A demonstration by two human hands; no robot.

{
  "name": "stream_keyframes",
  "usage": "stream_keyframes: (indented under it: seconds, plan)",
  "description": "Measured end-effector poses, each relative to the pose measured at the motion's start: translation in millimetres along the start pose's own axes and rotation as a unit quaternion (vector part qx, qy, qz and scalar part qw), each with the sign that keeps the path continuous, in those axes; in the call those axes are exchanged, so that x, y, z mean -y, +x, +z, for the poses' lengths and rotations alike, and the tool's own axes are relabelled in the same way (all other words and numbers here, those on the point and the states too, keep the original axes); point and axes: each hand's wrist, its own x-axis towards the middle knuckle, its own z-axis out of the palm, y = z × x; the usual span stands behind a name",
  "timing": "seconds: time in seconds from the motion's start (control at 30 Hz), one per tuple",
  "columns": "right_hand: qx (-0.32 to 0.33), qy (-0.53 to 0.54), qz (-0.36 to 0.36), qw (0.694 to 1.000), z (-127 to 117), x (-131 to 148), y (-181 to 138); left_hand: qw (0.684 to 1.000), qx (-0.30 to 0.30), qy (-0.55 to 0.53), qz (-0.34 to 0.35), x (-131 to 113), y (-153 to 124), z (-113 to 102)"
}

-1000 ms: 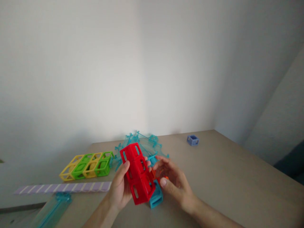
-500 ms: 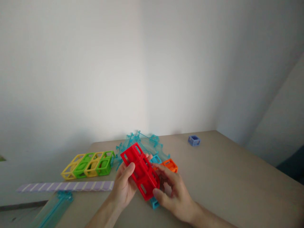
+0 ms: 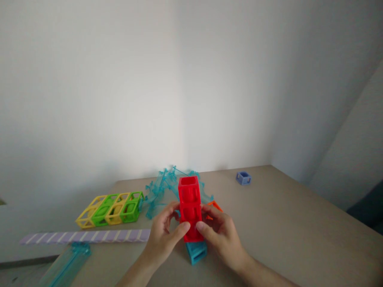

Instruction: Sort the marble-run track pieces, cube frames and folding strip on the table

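Observation:
A red tower of stacked hollow blocks (image 3: 189,203) stands upright over a light-blue block (image 3: 196,251) on the table. My left hand (image 3: 164,235) grips its lower part from the left, thumb on the front. My right hand (image 3: 220,234) grips it from the right, thumb pressed against the same lower block. An orange block (image 3: 214,205) shows just behind my right fingers. A heap of clear teal track pieces (image 3: 164,187) lies behind the tower.
A row of yellow and green open cubes (image 3: 110,208) lies at left. A long lilac striped strip (image 3: 83,236) and a clear teal rail (image 3: 64,266) lie nearer me. A small blue block (image 3: 243,177) sits far right on the beige table (image 3: 284,223).
The red tower swung from a slant in my hands to upright over the light-blue block. My right hand closed on its lower part beside my left.

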Motion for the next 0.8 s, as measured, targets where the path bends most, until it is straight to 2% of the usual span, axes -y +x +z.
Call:
stream_keyframes:
  seconds: [0.1, 0.23, 0.43, 0.67, 0.8]
  plan:
    - [0.003, 0.011, -0.007, 1.0, -0.8, 1.1, 0.3, 0.999, -0.018, 0.028, -0.01, 1.6, -0.5, -1.3]
    - [0.018, 0.03, -0.016, 0.999, -2.2, 4.2, -0.9, 0.997, -0.023, 0.068, 0.015, -1.6, -2.3, -1.6]
    - [0.03, 0.008, -0.023, 0.999, -3.3, 7.5, -2.5, 0.997, -0.021, 0.06, 0.051, -6.6, -4.8, 0.4]
    - [-0.022, 0.067, -0.035, 0.997, -1.0, -1.8, 2.5, 0.993, -0.039, 0.107, 0.043, -3.2, -2.6, -0.2]
    - [-0.05, 0.081, -0.023, 0.995, -1.7, -6.7, 4.0, 0.991, -0.054, 0.121, 0.002, -2.7, -1.4, 0.7]
